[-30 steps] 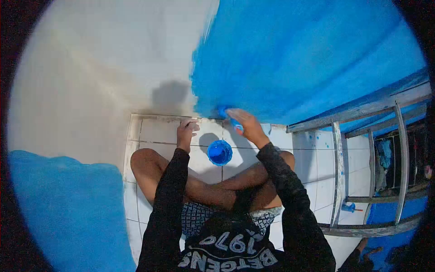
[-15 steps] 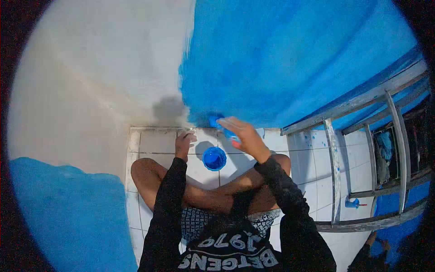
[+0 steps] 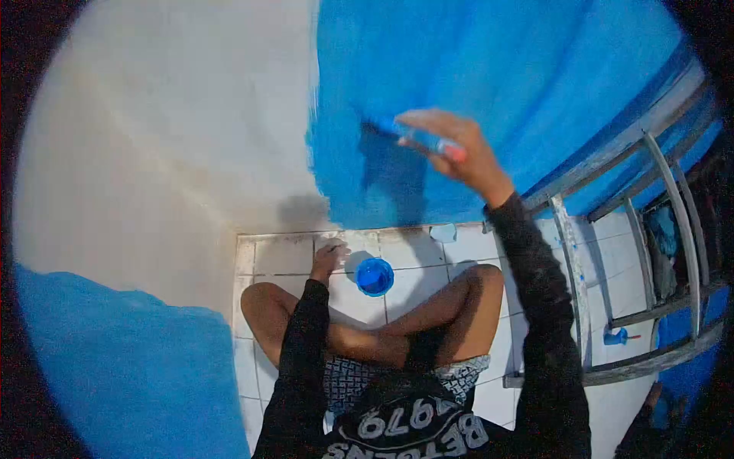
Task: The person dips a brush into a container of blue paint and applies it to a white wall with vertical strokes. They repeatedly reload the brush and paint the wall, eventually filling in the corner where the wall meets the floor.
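My right hand (image 3: 457, 149) has its fingers curled around a blue-and-red-handled paintbrush (image 3: 428, 141) at the blue wall; my left hand (image 3: 329, 258), fingers loosely bent, holds nothing, just left of the round blue paint tub (image 3: 375, 277).

Tight around the blue tub (image 3: 375, 277): your left hand (image 3: 330, 258) crowds its left, crossed legs (image 3: 359, 344) block the near side. You've got a gap between tub and painted wall (image 3: 436, 46). Ladder (image 3: 567, 252) stands well right.
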{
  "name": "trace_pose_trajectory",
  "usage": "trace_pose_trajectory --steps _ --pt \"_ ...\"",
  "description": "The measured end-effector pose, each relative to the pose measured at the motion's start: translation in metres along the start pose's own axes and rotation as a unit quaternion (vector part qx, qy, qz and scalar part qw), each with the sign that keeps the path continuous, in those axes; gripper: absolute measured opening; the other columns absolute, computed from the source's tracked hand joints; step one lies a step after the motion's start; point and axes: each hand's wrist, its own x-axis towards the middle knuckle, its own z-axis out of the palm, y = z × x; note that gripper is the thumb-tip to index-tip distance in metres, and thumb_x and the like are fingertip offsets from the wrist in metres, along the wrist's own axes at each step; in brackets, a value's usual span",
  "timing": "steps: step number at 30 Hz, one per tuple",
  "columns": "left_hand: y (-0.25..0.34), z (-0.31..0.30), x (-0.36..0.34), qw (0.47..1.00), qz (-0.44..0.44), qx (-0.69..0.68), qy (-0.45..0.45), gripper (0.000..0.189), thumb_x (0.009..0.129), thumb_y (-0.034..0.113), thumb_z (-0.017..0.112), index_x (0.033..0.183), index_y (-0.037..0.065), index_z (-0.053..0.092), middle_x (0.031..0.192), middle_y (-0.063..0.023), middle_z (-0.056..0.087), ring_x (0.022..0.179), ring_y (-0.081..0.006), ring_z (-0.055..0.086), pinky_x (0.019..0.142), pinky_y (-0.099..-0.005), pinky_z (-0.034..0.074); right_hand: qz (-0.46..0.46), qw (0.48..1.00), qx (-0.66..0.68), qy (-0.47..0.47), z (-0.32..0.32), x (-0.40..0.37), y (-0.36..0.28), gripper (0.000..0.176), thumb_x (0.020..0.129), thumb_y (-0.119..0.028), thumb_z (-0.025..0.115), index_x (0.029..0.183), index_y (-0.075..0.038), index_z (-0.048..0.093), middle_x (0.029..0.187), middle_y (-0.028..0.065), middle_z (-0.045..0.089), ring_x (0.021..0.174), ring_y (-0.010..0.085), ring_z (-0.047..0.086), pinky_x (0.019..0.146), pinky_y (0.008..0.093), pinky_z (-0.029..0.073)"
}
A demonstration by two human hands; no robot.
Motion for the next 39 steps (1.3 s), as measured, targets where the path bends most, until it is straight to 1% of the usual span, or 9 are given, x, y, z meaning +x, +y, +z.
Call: trace_pose_trajectory --steps 6,10,13,15,19,23,29,34,39 --pt "0.005 0.009 -0.005 0.993 -0.049 0.095 0.044 0.032 0.093 0.03 0.061 0.118 0.011 0.066 0.105 -0.0048 0.072 0.092 -0.0164 0.069 0.07 -0.0323 0.054 -0.233 0.903 -0.317 0.171 -0.112 0.095 -0.023 0.028 0.085 -0.008 0.073 0.112 -0.007 0.07 0.104 0.008 0.071 0.074 0.0192 0.068 0.06 0.0288 0.054" --pt "-0.006 -0.002 -0.001 0.997 -0.049 0.059 0.004 0.032 0.093 0.03 0.061 0.118 0.011 0.066 0.105 -0.0047 0.072 0.093 -0.0163 0.068 0.071 -0.0326 0.054 -0.165 0.92 -0.285 0.212 -0.153 0.132 -0.049 0.024 0.093 -0.017 0.069 0.114 -0.004 0.069 0.106 0.0114 0.072 0.09 0.0235 0.071 0.075 0.0338 0.058" --pt "-0.009 -0.002 -0.006 0.997 -0.001 0.073 -0.003 0.03 0.093 0.028 0.062 0.118 0.011 0.065 0.104 -0.005 0.071 0.092 -0.0166 0.068 0.071 -0.0321 0.054 -0.452 0.752 -0.32 0.357 -0.17 0.138 -0.063 0.023 0.096 -0.024 0.065 0.111 -0.007 0.07 0.103 0.0103 0.073 0.084 0.0212 0.072 0.07 0.0271 0.059" --pt "-0.005 0.001 -0.008 0.995 0.035 0.091 -0.007 0.029 0.093 0.027 0.063 0.117 0.011 0.065 0.103 -0.0053 0.071 0.091 -0.0166 0.068 0.07 -0.0319 0.053 0.009 0.883 -0.185 0.431 -0.146 0.091 -0.11 0.022 0.097 -0.023 0.064 0.116 -0.013 0.07 0.105 0.0129 0.073 0.085 0.0224 0.074 0.069 0.0242 0.06" --pt "0.008 0.012 -0.021 0.996 -0.002 0.077 0.053 0.026 0.095 0.026 0.062 0.116 0.011 0.065 0.102 -0.0061 0.072 0.089 -0.0162 0.068 0.069 -0.0314 0.053 -0.125 0.853 -0.404 0.307 -0.12 0.012 -0.085 0.023 0.086 -0.009 0.073 0.109 -0.003 0.07 0.105 0.0104 0.07 0.062 0.0123 0.06 0.055 0.0263 0.048" --pt "0.011 0.022 -0.029 0.985 0.049 0.144 0.083 0.026 0.097 0.027 0.06 0.115 0.009 0.065 0.099 -0.0066 0.072 0.087 -0.0155 0.069 0.068 -0.0302 0.053 0.228 0.9 -0.028 0.371 0.01 -0.103 -0.057 0.012 0.09 -0.005 0.07 0.101 0.0 0.069 0.079 0.0037 0.06 0.062 0.0085 0.053 0.057 0.0243 0.043" --pt "0.013 0.027 -0.038 0.959 0.095 0.256 0.078 0.026 0.1 0.024 0.054 0.114 0.004 0.065 0.096 -0.0083 0.072 0.087 -0.0157 0.07 0.072 -0.0309 0.054 0.563 0.462 0.495 0.474 0.159 -0.267 -0.034 0.035 0.098 -0.03 0.062 0.07 -0.011 0.052 0.06 -0.0014 0.05 0.048 0.0091 0.045 0.043 0.0244 0.033" --pt "0.018 0.037 -0.049 0.954 0.123 0.27 0.04 0.039 0.098 0.031 0.062 0.127 0.005 0.058 0.11 -0.0112 0.069 0.103 -0.0201 0.065 0.086 -0.034 0.052 0.561 0.384 0.563 0.469 0.19 -0.302 -0.054 0.031 0.097 -0.031 0.06 0.073 -0.013 0.051 0.056 -0.0019 0.048 0.043 0.0104 0.044 0.04 0.0238 0.034" --pt "0.029 0.068 -0.072 0.908 0.206 0.35 -0.106 0.113 0.07 0.045 0.088 0.152 0.004 0.022 0.145 -0.0179 0.045 0.133 -0.0308 0.045 0.105 -0.0447 0.041 0.508 0.294 0.628 0.511 0.21 -0.324 -0.039 0.014 0.095 -0.025 0.06 0.091 -0.012 0.058 0.072 -0.0033 0.057 0.054 0.0056 0.053 0.044 0.0184 0.042"
